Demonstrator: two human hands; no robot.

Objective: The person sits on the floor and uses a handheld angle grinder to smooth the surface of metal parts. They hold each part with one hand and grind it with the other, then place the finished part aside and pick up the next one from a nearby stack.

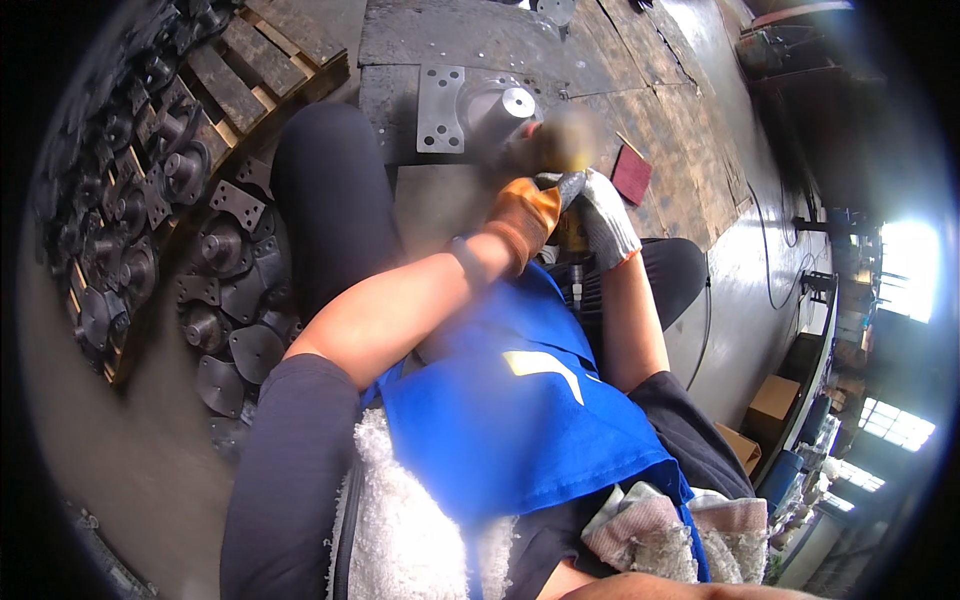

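Observation:
Both my hands are closed round a yellow air tool (572, 236) with a metal hose fitting at its near end. My left hand (525, 208), in an orange-brown glove, grips it from the left. Around its right side wraps my right hand (607, 212) in a white knit glove. The tool's far end is blurred, so its exact kind is unclear. Just beyond lies a metal plate with holes (440, 112), bearing a round steel shaft (503, 110). Whether the tool touches this part cannot be made out. A dark red abrasive pad (631, 175) lies right of the tool.
Many similar plates with shafts (225, 245) are piled at the left, by a wooden pallet (245, 70). A worn wooden board surface (680, 150) extends to the far right. A black hose (708, 320) runs along the floor; cardboard boxes (775, 398) stand at the right.

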